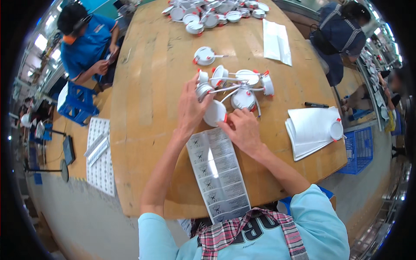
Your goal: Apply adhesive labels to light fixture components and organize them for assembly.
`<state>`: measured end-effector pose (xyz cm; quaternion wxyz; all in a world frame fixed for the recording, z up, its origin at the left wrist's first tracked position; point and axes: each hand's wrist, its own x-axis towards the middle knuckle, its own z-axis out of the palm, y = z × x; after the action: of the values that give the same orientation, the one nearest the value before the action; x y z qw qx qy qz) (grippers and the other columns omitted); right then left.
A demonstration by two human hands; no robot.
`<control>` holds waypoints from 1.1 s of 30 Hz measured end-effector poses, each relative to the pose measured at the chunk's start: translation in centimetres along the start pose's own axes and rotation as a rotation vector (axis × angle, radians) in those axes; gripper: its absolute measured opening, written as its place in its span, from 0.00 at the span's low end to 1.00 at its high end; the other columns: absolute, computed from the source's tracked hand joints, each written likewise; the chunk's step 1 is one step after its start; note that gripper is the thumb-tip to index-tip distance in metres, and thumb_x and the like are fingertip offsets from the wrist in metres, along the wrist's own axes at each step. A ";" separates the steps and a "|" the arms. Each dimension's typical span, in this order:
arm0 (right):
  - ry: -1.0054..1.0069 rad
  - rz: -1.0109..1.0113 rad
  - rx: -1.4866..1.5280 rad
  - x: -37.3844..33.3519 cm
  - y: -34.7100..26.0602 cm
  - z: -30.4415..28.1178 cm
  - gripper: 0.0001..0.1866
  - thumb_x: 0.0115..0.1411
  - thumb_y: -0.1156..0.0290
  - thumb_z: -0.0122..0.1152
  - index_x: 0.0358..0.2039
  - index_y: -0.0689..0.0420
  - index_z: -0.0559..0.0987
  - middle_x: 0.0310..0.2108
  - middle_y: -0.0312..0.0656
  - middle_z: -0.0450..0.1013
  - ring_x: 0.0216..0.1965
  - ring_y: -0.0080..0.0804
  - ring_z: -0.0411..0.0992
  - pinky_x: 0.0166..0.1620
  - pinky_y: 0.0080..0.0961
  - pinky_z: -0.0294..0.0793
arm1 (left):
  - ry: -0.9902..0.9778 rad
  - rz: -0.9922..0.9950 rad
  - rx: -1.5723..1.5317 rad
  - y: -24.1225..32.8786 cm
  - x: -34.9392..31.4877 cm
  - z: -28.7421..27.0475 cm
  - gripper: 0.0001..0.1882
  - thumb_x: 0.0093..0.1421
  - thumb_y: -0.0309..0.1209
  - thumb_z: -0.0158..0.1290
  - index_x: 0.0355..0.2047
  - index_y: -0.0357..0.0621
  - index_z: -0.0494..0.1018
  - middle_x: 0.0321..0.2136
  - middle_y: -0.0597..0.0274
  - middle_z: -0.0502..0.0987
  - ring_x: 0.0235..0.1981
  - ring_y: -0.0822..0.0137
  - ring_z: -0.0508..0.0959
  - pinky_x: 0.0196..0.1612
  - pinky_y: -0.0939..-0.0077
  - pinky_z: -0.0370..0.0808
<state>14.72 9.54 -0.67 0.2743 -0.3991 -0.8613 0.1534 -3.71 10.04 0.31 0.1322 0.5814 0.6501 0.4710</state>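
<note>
Several round white downlights with red clips and white cables cluster in front of me. My left hand (pixel 190 108) curls its fingers and thumb round a downlight (pixel 203 90) at the cluster's left side. Between my hands lies another downlight (pixel 215 113), its flat white face up. Beside its red clip, my right hand (pixel 243 131) is closed with thumb and fingertips together; what they pinch is too small to make out. Beneath my wrists a silvery sheet of printed labels (pixel 219 173) stretches from the downlights to the table's near edge.
A large heap of downlights (pixel 210 17) covers the table's far end; a single one (pixel 204 56) lies nearer. White sheets (pixel 310 132) with a downlight on top and a black marker (pixel 316 105) sit right. Two people work beside the table, near a blue stool (pixel 78 102) and blue crate (pixel 359 149).
</note>
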 end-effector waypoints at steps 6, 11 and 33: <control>0.101 0.098 0.073 3.2 1.8 1.6 0.17 0.52 0.56 0.64 0.21 0.59 0.77 0.22 0.40 0.68 0.32 0.38 0.66 0.36 0.35 0.66 | -0.069 -0.331 -0.293 -3.9 1.3 -0.7 0.23 0.55 0.31 0.59 0.49 0.35 0.69 0.39 0.52 0.75 0.41 0.66 0.75 0.47 0.72 0.71; 0.038 0.146 0.158 3.5 1.9 0.8 0.16 0.53 0.57 0.64 0.20 0.57 0.75 0.20 0.37 0.66 0.26 0.36 0.64 0.31 0.33 0.63 | 0.081 -0.291 -0.610 -4.7 1.4 -1.1 0.18 0.63 0.33 0.53 0.49 0.36 0.70 0.40 0.63 0.75 0.42 0.75 0.73 0.46 0.79 0.70; 0.117 0.104 0.244 2.7 2.2 1.4 0.16 0.56 0.57 0.60 0.21 0.57 0.78 0.22 0.37 0.68 0.30 0.35 0.65 0.34 0.34 0.64 | 0.136 -0.272 -0.884 -9.0 1.2 -2.6 0.13 0.66 0.35 0.44 0.34 0.36 0.72 0.30 0.59 0.75 0.32 0.72 0.75 0.38 0.77 0.72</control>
<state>13.81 12.99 -1.92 0.3622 -0.4153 -0.7969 0.2476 -11.57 10.99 -4.78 0.3849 0.3467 0.4646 0.7182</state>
